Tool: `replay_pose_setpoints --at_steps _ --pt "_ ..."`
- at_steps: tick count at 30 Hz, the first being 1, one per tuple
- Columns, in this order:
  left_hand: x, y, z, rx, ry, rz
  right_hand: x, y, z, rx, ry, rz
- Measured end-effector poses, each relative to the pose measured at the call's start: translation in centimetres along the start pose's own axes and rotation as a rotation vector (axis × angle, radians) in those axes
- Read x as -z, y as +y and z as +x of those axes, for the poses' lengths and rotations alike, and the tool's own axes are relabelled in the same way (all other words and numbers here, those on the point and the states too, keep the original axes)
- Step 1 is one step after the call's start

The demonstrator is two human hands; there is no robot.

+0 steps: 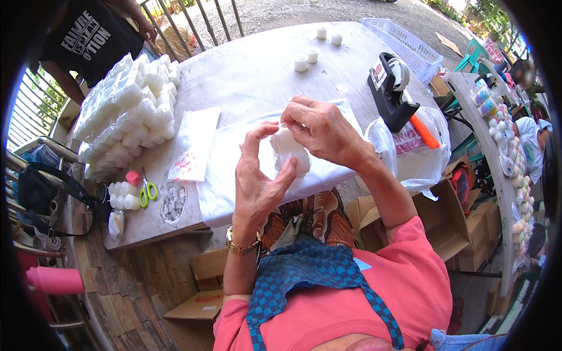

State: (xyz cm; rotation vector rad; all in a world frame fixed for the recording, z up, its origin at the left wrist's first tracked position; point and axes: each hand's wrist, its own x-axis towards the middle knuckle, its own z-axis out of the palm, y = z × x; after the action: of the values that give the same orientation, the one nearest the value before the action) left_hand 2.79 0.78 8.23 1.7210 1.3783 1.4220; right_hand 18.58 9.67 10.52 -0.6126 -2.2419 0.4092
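Note:
A small pack of white cylinders in clear plastic (285, 145) sits in my left hand (257, 169), thumb on its near side and fingers around its left. At the pack's upper edge, my right hand (319, 130) has its fingertips pinched together; what lies between them is too small to make out. Both hands are over a white cloth (228, 193) on the table's near edge. Left of the cloth lies a flat clear plastic bag (196, 146) with red print.
A tall heap of plastic-wrapped white cylinders (132, 111) stands left, with green scissors (147, 193) nearby. Several small white pots (301, 64) are at the far side. A black tape dispenser (389, 93), an orange-handled tool (424, 131) and plastic bags stand right. Someone in black (88, 41) is beyond.

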Motion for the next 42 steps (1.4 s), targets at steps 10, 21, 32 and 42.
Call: replay_pose_setpoints --at_steps 10,21,32,42 --pt "0.2 0.2 0.2 0.045 -0.051 -0.053 -0.1 -0.2 -0.8 -0.011 0.072 0.087" --pt "0.6 -0.1 0.0 0.039 -0.055 -0.104 -0.8 -0.3 -2.4 -0.07 0.216 0.152" --pt "0.6 -0.8 -0.8 0.098 0.011 -0.23 9.0 1.2 -7.2 -0.333 0.636 -0.239" --pt "-0.5 -1.2 -1.8 0.032 0.153 -0.194 13.1 10.6 -13.0 -0.825 0.624 0.014"
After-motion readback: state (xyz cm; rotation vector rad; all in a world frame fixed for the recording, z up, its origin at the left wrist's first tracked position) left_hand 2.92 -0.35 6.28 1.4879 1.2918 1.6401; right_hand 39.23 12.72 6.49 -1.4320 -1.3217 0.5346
